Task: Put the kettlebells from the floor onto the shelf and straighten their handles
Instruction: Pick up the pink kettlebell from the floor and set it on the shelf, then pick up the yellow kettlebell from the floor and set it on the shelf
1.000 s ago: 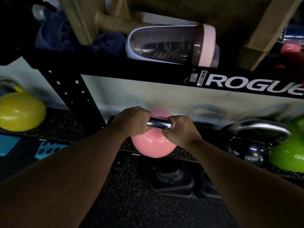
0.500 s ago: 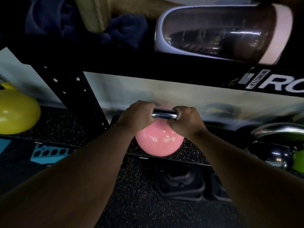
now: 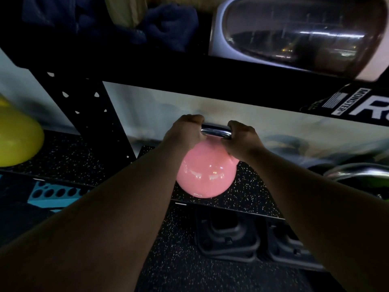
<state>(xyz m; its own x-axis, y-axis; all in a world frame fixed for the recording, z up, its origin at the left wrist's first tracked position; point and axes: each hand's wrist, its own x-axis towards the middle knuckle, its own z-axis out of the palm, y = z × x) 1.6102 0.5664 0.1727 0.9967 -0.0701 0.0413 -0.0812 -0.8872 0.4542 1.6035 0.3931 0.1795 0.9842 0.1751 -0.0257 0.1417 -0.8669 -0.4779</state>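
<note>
Far left, a yellow kettlebell (image 3: 16, 140) sits on the shelf (image 3: 248, 186), past the black upright (image 3: 92, 114). My left hand (image 3: 183, 135) and right hand (image 3: 242, 142) are both clamped on the chrome handle (image 3: 215, 132) of the pink kettlebell (image 3: 207, 175), one at each end. Over the last second the bell has slid deeper onto the shelf, away from its front edge. I judge it placed; the handle already runs roughly parallel to the edge, so letting go looks next.

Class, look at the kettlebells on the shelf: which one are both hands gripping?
The pink kettlebell: left hand and right hand clasp its chrome handle. The yellow kettlebell sits untouched.
</note>
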